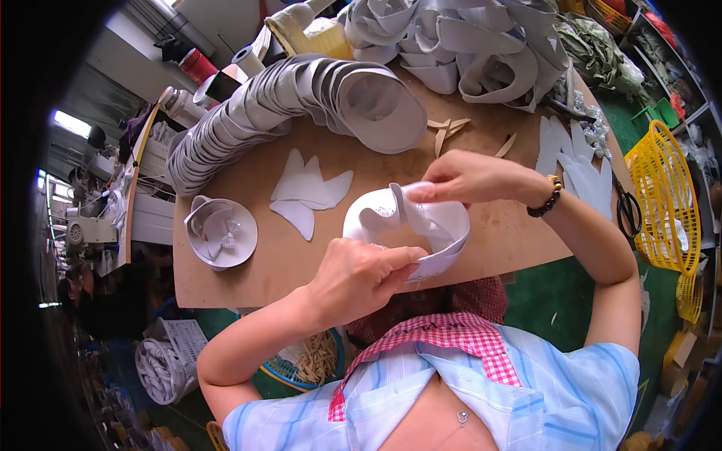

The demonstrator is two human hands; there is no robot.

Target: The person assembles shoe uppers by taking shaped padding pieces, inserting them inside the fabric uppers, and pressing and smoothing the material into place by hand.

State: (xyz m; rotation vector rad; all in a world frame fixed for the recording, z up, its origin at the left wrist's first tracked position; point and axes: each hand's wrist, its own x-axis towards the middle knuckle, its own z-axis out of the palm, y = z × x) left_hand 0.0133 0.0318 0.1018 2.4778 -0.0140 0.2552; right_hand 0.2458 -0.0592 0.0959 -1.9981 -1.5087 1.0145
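Observation:
A white stiff-fabric piece, like a hat with a rounded brim and an open band [444, 255], is between my hands above the table's near edge. My left hand [361, 274] pinches its near left rim, thumb and fingers closed. From the right, my right hand [470, 180] grips the far upper edge with thumb and fingertips. Small sparkly bits show inside the piece. A similar white hat-like piece [239, 252] with a sparkly ornament stands to the left. Pointed white cut pieces [312, 188] lie just beyond my left hand.
A long curved stack of nested white hat-like pieces [376, 113] runs across the brown table [263, 289]. More white pieces [496, 68] are heaped behind. At right are white cutouts [583, 165], black-handled scissors [629, 214] and a yellow basket [665, 199]. Tan strips [447, 131] lie mid-table.

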